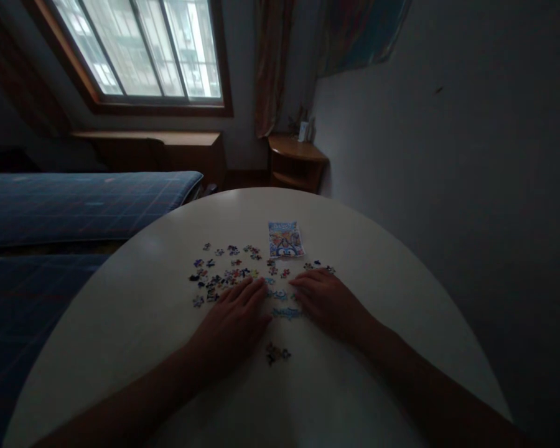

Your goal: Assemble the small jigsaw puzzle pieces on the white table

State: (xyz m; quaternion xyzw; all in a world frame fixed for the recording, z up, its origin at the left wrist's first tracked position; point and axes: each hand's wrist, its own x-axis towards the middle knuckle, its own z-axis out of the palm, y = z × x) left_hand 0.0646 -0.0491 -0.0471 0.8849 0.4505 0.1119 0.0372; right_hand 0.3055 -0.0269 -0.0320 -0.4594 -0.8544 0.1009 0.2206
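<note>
My left hand [236,323] lies flat on the round white table [392,292], fingers stretched toward a scatter of small jigsaw pieces [224,267]. My right hand [324,298] rests palm down beside it, fingers together and extended. Between the two hands sit a few joined bluish pieces [284,305]. A small cluster of dark pieces [277,353] lies nearer to me, between my wrists. A printed picture card [285,239] lies flat just beyond the pieces. Neither hand visibly holds anything.
A bed with a blue checked cover [74,199] runs along the left. A wooden corner shelf [296,162] stands behind the table under a curtain. A window [140,50] lights the dim room. A grey wall [448,155] is close on the right.
</note>
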